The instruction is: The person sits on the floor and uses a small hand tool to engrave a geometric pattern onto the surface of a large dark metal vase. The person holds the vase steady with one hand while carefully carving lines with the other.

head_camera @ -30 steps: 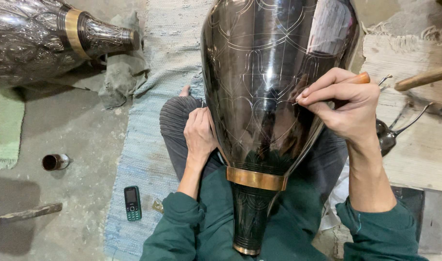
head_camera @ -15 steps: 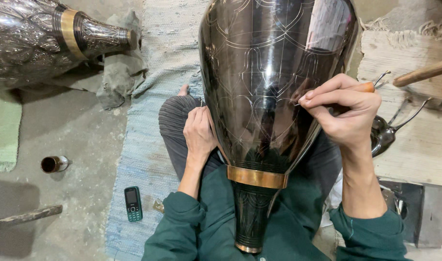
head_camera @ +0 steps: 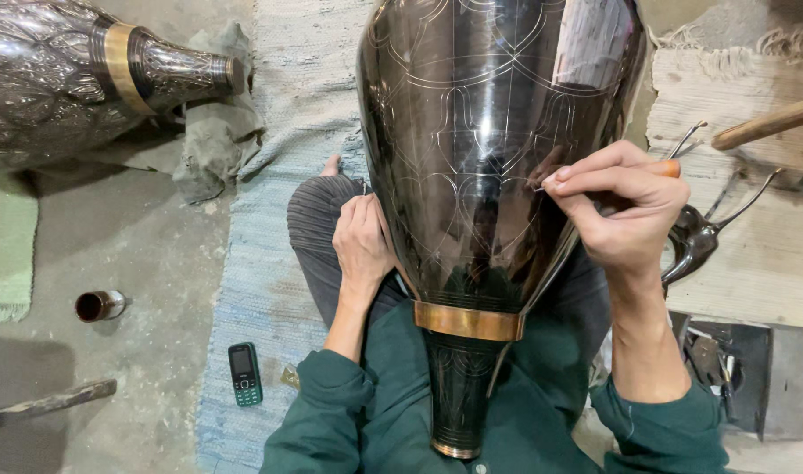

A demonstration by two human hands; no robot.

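A dark vase (head_camera: 498,175) is laid across the lap, its long axis running from the neck at the chest away to the wide body. The right hand (head_camera: 625,215) is pinched shut on a scribing tool (head_camera: 669,167), tip set against the wall. The left hand (head_camera: 362,241) is pressed flat, fingers loosely curled, against the vase's left flank, holding nothing.
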